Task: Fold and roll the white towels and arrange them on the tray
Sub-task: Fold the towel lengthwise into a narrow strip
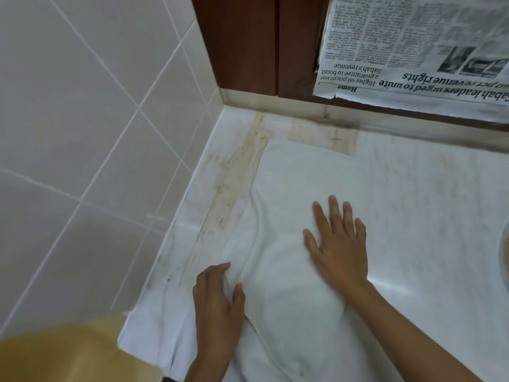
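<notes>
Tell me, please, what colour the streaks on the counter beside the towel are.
Yellowish-brown streaks on the white counter, left of the white cloth towel; head view.

L grip [217, 301], lower centre of frame: fingers curled, thumb out to the right, pinching a fold of towel [289, 183] btwn thumb & fingers. Forearm enters from bottom edge. R grip [340, 249], right of centre: palm down, flat, fingers straight & spread, pointing up-frame. Forearm enters from lower right. Both arms bare.
</notes>
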### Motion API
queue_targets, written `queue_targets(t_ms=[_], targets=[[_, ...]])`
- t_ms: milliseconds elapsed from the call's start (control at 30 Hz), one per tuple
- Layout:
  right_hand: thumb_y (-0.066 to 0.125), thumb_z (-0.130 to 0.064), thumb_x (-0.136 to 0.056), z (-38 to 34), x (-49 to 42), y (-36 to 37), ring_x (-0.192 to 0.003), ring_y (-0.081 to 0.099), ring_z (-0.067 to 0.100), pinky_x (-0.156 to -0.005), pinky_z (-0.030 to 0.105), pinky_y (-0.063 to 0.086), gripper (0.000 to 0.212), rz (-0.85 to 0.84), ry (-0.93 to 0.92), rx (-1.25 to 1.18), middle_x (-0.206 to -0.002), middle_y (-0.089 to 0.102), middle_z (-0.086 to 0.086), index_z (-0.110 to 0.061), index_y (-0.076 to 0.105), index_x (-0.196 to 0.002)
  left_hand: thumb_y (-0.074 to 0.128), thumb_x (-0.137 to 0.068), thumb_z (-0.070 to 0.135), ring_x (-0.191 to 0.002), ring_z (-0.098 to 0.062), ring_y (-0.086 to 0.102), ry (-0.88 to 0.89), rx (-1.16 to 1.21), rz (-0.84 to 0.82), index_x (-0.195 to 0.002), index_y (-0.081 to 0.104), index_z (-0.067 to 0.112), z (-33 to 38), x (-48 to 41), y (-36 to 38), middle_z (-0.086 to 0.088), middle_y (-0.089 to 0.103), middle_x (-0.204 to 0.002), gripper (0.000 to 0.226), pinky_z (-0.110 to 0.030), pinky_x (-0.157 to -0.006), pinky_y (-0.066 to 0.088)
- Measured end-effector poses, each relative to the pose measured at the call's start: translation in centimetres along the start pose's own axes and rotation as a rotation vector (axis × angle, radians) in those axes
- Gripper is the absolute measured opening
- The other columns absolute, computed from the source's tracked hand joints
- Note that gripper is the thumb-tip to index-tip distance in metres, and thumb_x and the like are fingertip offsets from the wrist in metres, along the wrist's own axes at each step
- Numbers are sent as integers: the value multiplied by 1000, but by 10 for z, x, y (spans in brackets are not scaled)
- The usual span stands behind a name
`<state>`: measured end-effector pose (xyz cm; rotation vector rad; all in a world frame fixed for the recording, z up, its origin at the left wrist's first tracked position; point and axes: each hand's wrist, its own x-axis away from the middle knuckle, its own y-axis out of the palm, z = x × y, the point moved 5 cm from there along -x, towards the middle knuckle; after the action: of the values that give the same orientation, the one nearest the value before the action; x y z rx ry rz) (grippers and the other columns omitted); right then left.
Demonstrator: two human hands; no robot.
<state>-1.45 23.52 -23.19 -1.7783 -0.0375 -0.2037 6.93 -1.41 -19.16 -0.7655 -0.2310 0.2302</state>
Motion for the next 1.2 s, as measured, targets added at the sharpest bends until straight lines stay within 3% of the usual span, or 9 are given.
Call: queue_targets(t_ms=[133,300,433,633,867,967,1067,1133,1200], targets=[[12,-61,-94,-1,1,-1,-152,-6,24,-120,45,5,68,-1,6,17,-166,-2,-2,-35,9,-157,69,-88,14,-88,-5,59,-202,94,-89,-121,48,31,-11,15,-9,13,58,-99,42,-15,-72,45],[10,-61,-93,-2,2,-3,-152,-6,24,-120,46,6,69,3,11,30,-166,-2,-3,-34,8,-157,68,-90,21,-76,-10,64,-432,259,-164,-81,61,30,-18,22,-19,8,67,-78,14,-8,-62,44],[7,-62,-91,-4,2,-4,-152,-5,23,-120,45,7,71,10,30,51,-166,-1,-3,-35,8,-157,70,-88,23,-84,-22,70,-629,483,-205,-96,70,17,-40,23,-27,-3,73,-90,10,-40,-83,58],[6,-62,-89,-9,6,-8,-152,-2,24,-119,46,8,74,11,43,46,-166,1,-2,-34,12,-156,62,-91,40,-86,-8,55,-388,86,-231,-114,62,21,-22,-5,-32,18,54,-86,30,-23,-77,42],[5,-61,-86,-11,5,-9,-151,-2,23,-119,47,8,76,-4,46,26,-166,3,-2,-32,16,-156,56,-94,43,-113,-23,60,-258,-53,-217,-128,63,18,28,-71,-4,0,65,-126,43,-25,-87,43],[24,-51,-91,-15,-1,-14,-151,1,24,-118,49,10,66,-27,125,-65,-165,9,-1,-27,27,-152,54,-96,40,-105,-24,63,-281,1,-238,-118,69,16,37,-89,8,-1,68,-117,36,-28,-86,47],[43,-40,-96,-37,-12,-27,-149,9,33,-117,50,16,57,-12,225,-126,-163,15,6,-17,34,-148,54,-97,35,-87,-23,63,-340,100,-246,-91,73,13,34,-96,17,0,69,-90,30,-27,-78,48],[41,-43,-99,-69,-23,-37,-149,10,35,-117,48,16,57,26,106,-147,-164,14,5,-18,31,-150,55,-96,34,-80,-22,61,-336,65,-215,-78,68,13,31,-95,19,0,66,-78,31,-28,-72,47],[34,-48,-101,-103,-41,-36,-151,4,29,-118,45,14,57,6,-98,-142,-165,7,2,-23,27,-153,58,-94,34,-84,-22,64,-300,10,-175,-87,70,11,30,-94,21,-2,70,-87,27,-30,-73,49]])
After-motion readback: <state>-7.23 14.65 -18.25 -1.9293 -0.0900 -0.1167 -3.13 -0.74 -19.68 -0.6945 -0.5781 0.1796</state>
